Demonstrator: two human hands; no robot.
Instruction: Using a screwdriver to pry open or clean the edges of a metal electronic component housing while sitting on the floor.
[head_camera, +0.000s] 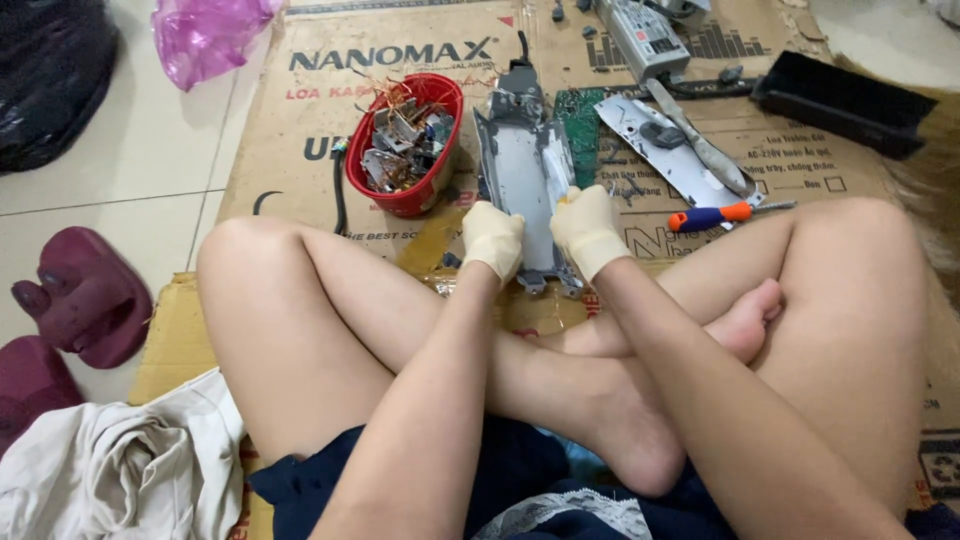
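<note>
Each hand, the left hand (492, 240) and the right hand (587, 230), wears a thin, pale cream glove of a rubber-like material. Each glove ends at the wrist and lies close over the fingers, with small wrinkles at the knuckles. The forearms carry no sleeves. The legs and feet are bare, without socks or shoes. Dark navy shorts (500, 480) cover the hips; a pale lace-like trim shows at the lower hem.

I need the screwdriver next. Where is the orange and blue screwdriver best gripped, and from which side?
Likely by the thick handle of the screwdriver, from above with the right hand: it lies flat on the cardboard, handle nearest that hand.
</note>
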